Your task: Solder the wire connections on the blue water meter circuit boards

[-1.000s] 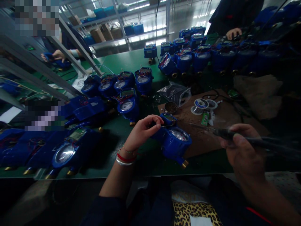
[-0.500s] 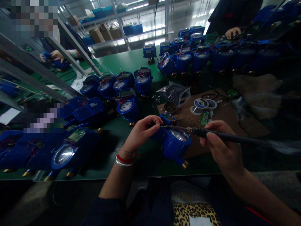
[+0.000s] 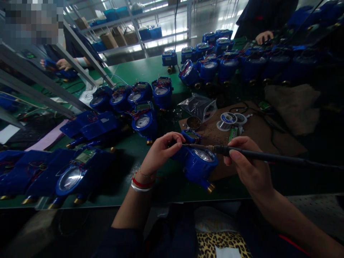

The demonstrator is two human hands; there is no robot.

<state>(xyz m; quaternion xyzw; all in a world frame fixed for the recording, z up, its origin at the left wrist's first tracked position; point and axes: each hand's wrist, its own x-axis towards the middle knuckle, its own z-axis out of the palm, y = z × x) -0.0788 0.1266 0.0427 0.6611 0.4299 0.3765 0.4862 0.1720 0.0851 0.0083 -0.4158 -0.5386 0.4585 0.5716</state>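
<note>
Leaning over one blue meter, a person worked with two bare hands at a green table. Around it were five similar meters grouped behind the left hand, several more at the far left, and at least ten in the far cluster. One brown board carried two wire spools, one round tin and, beside the spools, one small green circuit board. One clear plastic bag lay just behind the tin. Two co-workers were partly visible across the table.

The meter lay between the hands, partly over the board's near left edge. It had a glossy blue body, a round clear window, a brass end pointing toward the person, and an upper housing with exposed parts.

The left hand was curled, thumb and forefinger pinched on a thin strand. The right hand was closed around a black-handled soldering iron, its tip near the strand; whether they touched could not be told.
</note>
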